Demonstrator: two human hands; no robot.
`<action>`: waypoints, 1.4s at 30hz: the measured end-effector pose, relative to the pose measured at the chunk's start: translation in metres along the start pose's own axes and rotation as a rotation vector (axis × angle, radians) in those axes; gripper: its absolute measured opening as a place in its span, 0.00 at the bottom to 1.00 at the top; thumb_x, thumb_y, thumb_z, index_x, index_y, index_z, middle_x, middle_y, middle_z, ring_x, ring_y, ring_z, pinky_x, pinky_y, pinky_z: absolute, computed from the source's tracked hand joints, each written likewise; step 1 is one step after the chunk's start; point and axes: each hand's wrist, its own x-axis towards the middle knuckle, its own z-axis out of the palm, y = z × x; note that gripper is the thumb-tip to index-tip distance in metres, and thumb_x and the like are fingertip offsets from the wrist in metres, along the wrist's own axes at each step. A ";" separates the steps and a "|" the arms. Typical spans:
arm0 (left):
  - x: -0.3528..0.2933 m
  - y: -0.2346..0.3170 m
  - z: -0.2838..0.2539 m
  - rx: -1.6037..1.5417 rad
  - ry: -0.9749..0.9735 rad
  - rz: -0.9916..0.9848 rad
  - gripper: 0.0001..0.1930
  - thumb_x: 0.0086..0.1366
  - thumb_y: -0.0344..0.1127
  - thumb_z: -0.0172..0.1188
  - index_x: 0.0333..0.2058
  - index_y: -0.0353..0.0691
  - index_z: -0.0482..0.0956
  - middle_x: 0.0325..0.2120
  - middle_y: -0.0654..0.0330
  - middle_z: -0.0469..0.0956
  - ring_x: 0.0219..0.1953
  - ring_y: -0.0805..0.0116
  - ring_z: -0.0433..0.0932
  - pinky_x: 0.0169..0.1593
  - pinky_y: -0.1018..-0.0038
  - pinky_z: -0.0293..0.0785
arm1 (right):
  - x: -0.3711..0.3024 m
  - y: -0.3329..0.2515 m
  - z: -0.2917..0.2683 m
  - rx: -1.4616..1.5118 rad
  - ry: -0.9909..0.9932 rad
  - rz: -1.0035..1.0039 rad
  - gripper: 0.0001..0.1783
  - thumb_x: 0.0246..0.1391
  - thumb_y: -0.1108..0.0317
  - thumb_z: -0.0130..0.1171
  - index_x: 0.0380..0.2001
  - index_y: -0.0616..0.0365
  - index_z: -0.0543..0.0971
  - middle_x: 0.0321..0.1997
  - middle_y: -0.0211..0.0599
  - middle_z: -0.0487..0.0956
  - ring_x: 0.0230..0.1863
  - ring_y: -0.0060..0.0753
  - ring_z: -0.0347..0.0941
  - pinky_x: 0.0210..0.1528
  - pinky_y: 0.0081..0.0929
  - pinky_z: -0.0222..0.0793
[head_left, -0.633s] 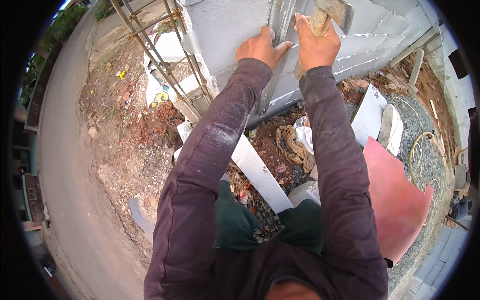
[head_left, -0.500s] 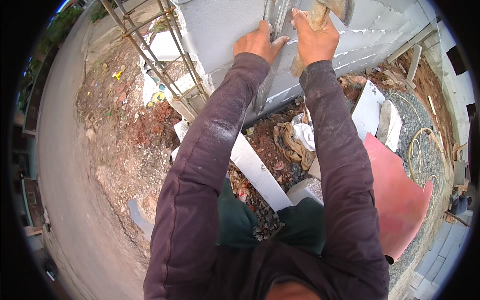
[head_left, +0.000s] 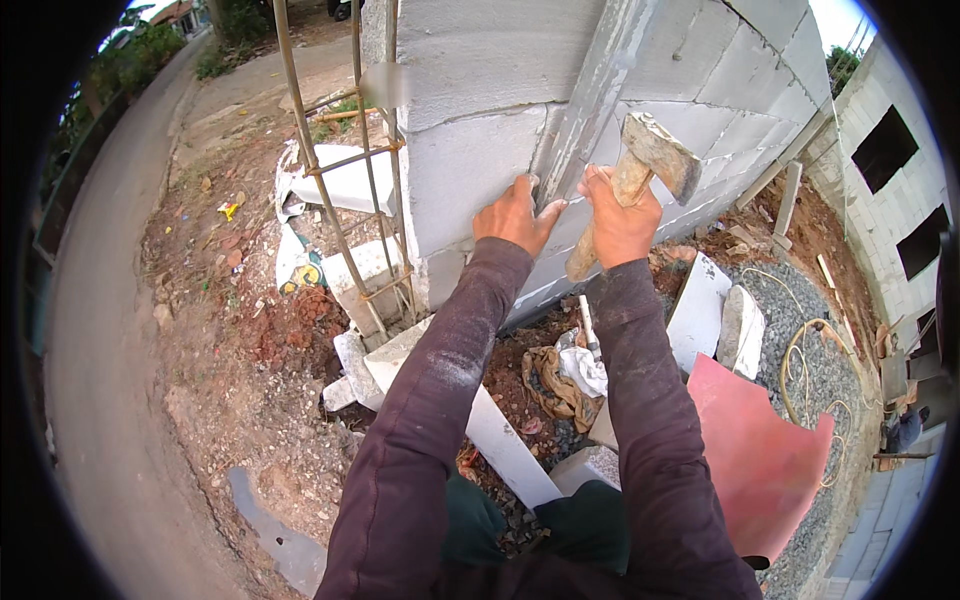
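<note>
A long grey bar (head_left: 600, 85), smeared with pale mortar, stands tilted against the grey block wall (head_left: 480, 150). My left hand (head_left: 512, 218) is closed at the bar's left edge, its thumb lying toward the bar's face. My right hand (head_left: 622, 222) is wrapped round the wooden handle of a hammer (head_left: 657, 160). The worn, crusted hammer head is above my right hand, and the handle's end pokes out below. The fingertips of my right hand are close to the bar's right edge; whether they touch it I cannot tell.
A rebar cage (head_left: 355, 160) rises left of the wall's end. Below my arms lie a white block plank (head_left: 505, 445), a crumpled brown sack (head_left: 555, 385) and a red sheet (head_left: 755, 450). Gravel (head_left: 790, 310) with a hose (head_left: 795, 350) is at right; a road (head_left: 110, 280) runs at left.
The view has tilted up, showing more of the wall and bar, so my hands and the ground appear lower. Both hands keep their holds on the bar and the hammer.
</note>
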 end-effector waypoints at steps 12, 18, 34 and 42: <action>-0.008 0.006 0.014 -0.104 0.069 -0.049 0.22 0.52 0.48 0.60 0.38 0.38 0.69 0.27 0.54 0.75 0.27 0.56 0.76 0.30 0.63 0.70 | 0.001 -0.001 -0.001 0.055 -0.014 0.073 0.04 0.47 0.75 0.57 0.27 0.64 0.73 0.24 0.31 0.75 0.25 0.18 0.71 0.30 0.18 0.66; -0.008 -0.002 0.023 -0.101 0.132 -0.018 0.22 0.50 0.48 0.62 0.37 0.38 0.70 0.22 0.58 0.73 0.23 0.59 0.74 0.27 0.66 0.68 | -0.028 -0.003 -0.011 0.054 0.121 0.150 0.06 0.48 0.73 0.58 0.26 0.64 0.72 0.22 0.32 0.74 0.20 0.20 0.70 0.22 0.18 0.66; -0.005 0.008 0.015 -0.119 0.111 0.029 0.13 0.51 0.39 0.62 0.28 0.39 0.69 0.22 0.57 0.74 0.22 0.56 0.74 0.26 0.65 0.68 | -0.044 0.017 -0.020 -0.072 -0.248 0.519 0.15 0.50 0.59 0.55 0.28 0.62 0.73 0.14 0.29 0.67 0.12 0.20 0.63 0.14 0.19 0.60; 0.048 0.026 -0.048 0.174 0.125 0.637 0.11 0.53 0.35 0.60 0.36 0.42 0.73 0.23 0.62 0.71 0.19 0.64 0.74 0.20 0.72 0.70 | -0.040 0.027 -0.029 -0.018 -0.261 0.552 0.15 0.50 0.59 0.54 0.28 0.62 0.73 0.14 0.29 0.67 0.12 0.19 0.62 0.14 0.19 0.60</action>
